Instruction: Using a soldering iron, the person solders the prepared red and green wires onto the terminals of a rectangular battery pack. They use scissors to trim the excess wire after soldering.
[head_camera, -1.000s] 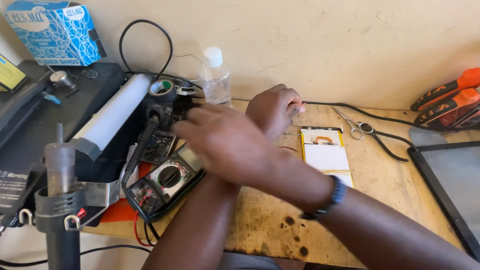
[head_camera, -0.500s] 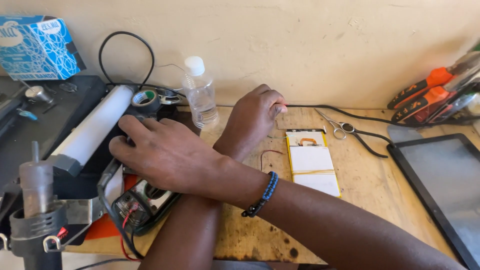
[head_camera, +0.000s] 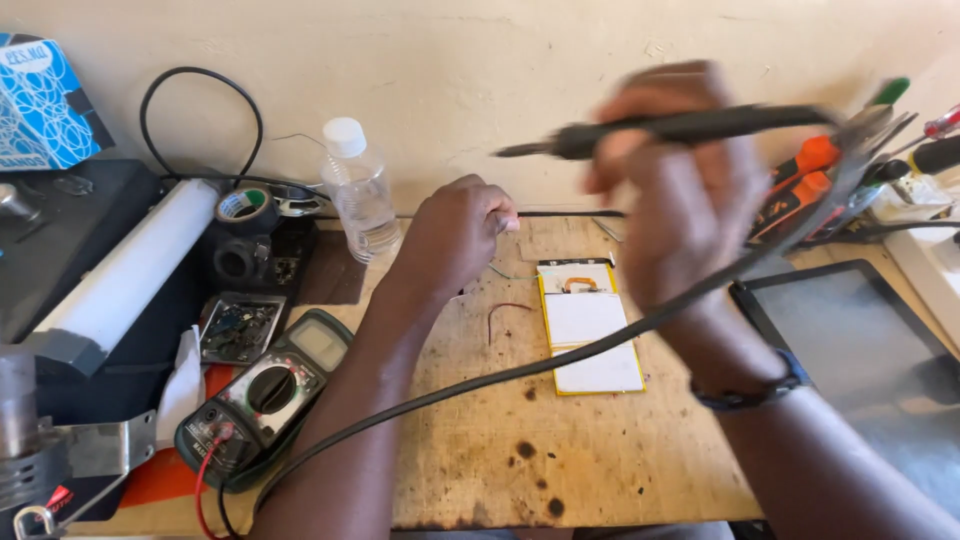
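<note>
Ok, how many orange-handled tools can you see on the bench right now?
2: both orange-handled tools lie side by side at the right edge by the wall, partly behind the right hand. More may be hidden there.

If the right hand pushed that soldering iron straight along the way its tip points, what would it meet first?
The right hand holds the soldering iron with its tip pointing left. Along that line, likely the plastic bottle; otherwise the wall behind. Depth is unclear and the hand is blurred.
</note>
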